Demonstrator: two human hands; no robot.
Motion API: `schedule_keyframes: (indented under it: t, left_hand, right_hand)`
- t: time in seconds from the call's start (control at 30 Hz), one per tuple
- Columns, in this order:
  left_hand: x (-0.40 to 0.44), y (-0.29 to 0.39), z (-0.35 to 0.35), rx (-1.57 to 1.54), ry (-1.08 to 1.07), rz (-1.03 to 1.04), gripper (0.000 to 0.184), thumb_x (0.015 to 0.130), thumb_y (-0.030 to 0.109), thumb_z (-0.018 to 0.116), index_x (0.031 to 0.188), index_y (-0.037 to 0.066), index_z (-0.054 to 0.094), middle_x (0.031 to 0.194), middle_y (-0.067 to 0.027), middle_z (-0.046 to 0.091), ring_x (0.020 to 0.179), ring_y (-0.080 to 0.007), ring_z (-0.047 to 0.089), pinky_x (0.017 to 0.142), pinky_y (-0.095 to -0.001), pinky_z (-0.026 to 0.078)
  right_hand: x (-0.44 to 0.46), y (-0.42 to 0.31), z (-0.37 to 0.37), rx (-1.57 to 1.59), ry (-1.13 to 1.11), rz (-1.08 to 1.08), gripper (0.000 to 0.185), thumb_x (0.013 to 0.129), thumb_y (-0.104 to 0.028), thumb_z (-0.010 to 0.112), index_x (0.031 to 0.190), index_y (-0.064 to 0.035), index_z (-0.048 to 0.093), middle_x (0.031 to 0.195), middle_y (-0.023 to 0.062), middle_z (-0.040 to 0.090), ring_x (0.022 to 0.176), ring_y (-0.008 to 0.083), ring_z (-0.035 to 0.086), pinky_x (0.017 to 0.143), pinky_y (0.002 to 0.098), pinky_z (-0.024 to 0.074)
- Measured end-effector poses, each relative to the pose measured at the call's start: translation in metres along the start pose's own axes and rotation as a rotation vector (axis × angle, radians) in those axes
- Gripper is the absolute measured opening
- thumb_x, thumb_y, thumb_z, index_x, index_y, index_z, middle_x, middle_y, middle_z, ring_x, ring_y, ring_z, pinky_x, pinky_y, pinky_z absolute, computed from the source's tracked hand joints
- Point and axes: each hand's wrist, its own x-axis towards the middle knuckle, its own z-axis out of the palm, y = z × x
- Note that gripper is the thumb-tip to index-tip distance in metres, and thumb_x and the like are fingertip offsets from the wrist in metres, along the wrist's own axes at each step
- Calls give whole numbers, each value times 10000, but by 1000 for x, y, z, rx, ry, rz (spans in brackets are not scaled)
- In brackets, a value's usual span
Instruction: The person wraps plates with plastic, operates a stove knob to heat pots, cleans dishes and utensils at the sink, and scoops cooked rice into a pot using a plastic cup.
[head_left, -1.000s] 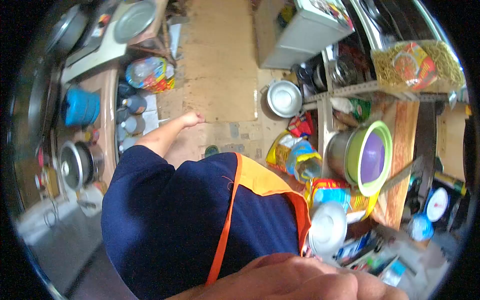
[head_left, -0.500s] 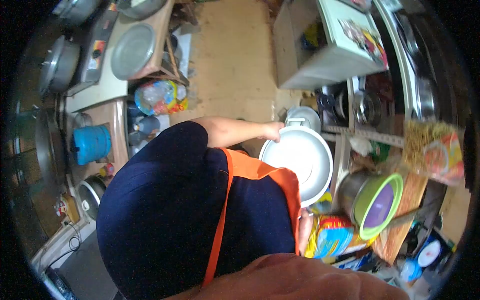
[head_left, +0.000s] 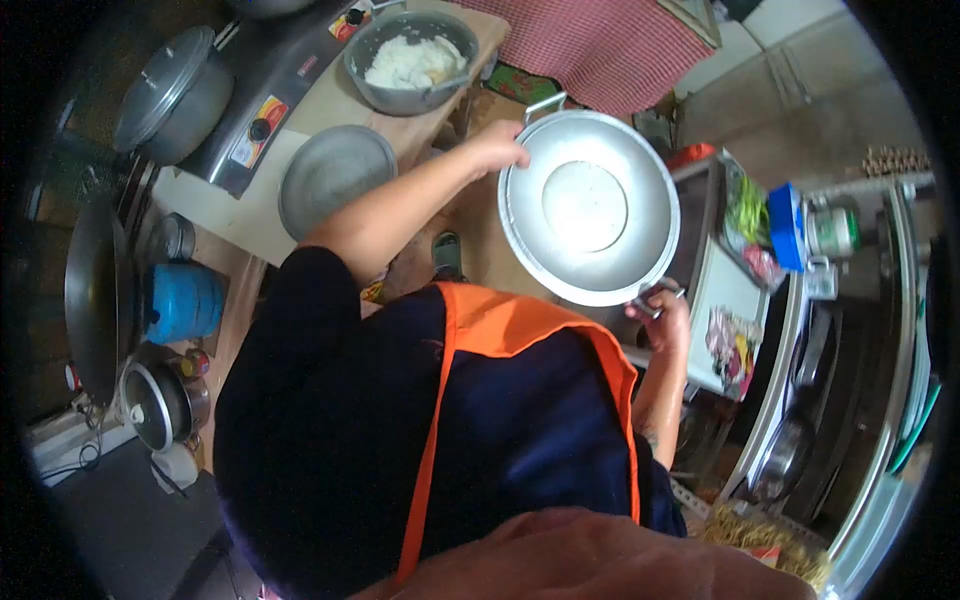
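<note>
A wide silver two-handled pan (head_left: 586,205) is held up in front of my body, its bare inside facing me. My left hand (head_left: 503,148) grips its rim beside the upper loop handle. At the opposite side, my right hand (head_left: 664,315) is closed round the lower loop handle. No food shows in the pan. To the left, a grey pot (head_left: 440,92) of white rice stands on the counter beside a round grey lid (head_left: 335,178).
On the left are a gas stove (head_left: 275,110), a lidded pot (head_left: 172,100) and a blue container (head_left: 187,303). A white cabinet top (head_left: 712,300) with green vegetables (head_left: 745,212) lies right. A red checked cloth (head_left: 600,45) hangs ahead.
I have turned towards the rice pot and cabinet. The pan has come up from beside the shelves to in front of me, and my right hand now shows on its handle.
</note>
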Motion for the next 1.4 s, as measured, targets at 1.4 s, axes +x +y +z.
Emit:
schedule_keyframes:
  t: [1.4]
  left_hand:
    - [271, -5, -321, 752, 827, -371, 553, 594, 253, 658, 1048, -18, 495, 996, -188, 550, 914, -323, 527, 814, -363, 392]
  right_hand:
    - [623, -213, 338, -189, -963, 459, 327, 565, 3, 491, 881, -65, 539, 839, 27, 540, 791, 188, 517, 816, 468, 416]
